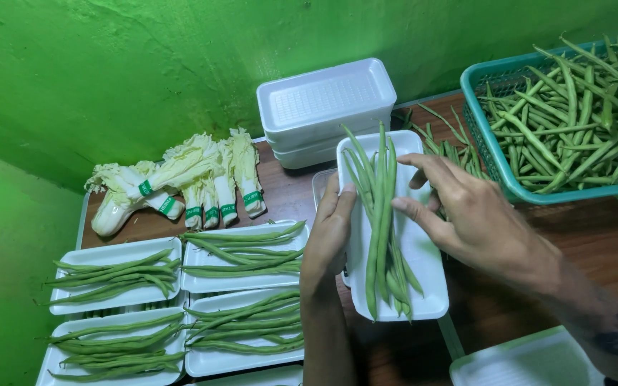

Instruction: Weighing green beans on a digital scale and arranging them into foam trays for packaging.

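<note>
left hand (329, 232) grips white tray (423, 264) edge; right hand (466, 214) fingers, loosely open, press beans (382, 214) lying lengthwise between both hands.

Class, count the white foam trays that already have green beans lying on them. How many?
5: four in a block at lower left, one between the left hand and right hand. Stacked trays beneath may hide more.

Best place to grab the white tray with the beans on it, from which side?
Grip the white foam tray by its bare long right edge, coming from the right. The green beans lie lengthwise along its left half, overhanging both short ends, and the left hand already holds the left edge.
</note>
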